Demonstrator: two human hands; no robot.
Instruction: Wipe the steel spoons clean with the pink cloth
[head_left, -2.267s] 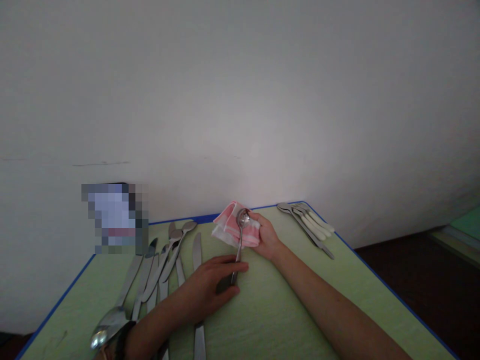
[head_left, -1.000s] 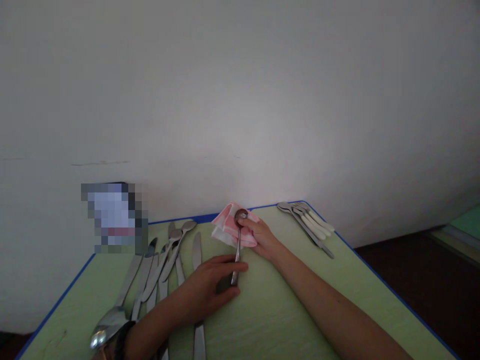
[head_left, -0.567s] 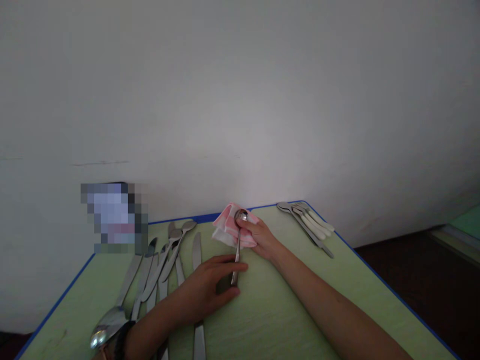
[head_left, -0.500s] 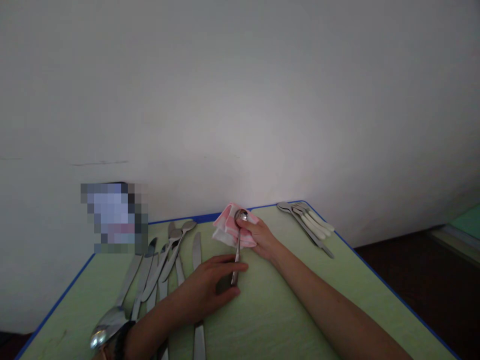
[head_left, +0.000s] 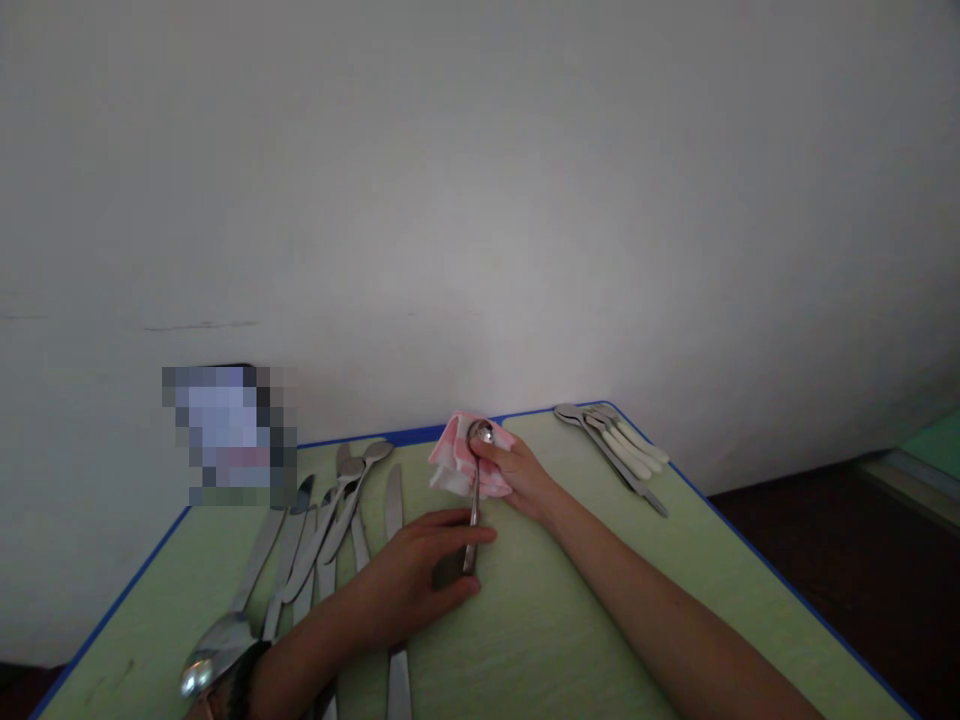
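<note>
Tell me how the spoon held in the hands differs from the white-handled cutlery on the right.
The held spoon has a metallic handle; the white-handled cutlery has whitish ones. The held spoon is in the left hand and right hand, against a cloth; the white-handled cutlery lies on the table. Both have metal heads pointing toward the wall.

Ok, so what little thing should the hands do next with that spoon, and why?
Probably a gentle rub of the pink-and-white cloth on the bowl of the spoon, using the right hand. That hand holds the cloth behind the bowl, with its thumb on the front, and the left hand holds the handle end.
</note>
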